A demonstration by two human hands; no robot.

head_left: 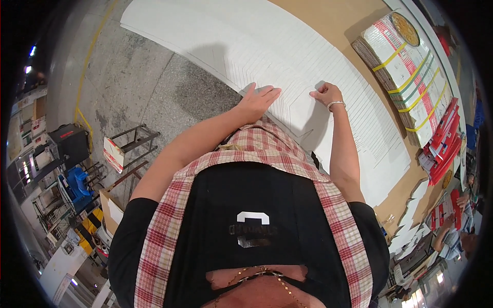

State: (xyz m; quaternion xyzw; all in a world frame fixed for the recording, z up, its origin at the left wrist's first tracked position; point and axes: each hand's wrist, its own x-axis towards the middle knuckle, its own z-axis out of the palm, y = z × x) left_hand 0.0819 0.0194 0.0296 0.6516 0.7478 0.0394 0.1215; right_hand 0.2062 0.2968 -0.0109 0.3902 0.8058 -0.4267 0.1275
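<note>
A stool (pixel 134 145) stands on the floor at the left, and right of it the left hand (pixel 261 101) lies with fingers spread on the near edge of a long white sheet with thin dark lines (pixel 303 66), which stretches over the brown tabletop (pixel 341 18) from far left to near right. Further right, the right hand (pixel 327 94) has thumb and fingertips drawn together over the sheet, though I cannot tell whether they pinch anything. Beyond the sheet at the right lies a yellow-strapped cardboard stack (pixel 403 79), with red packages (pixel 442 146) just beside its near end.
</note>
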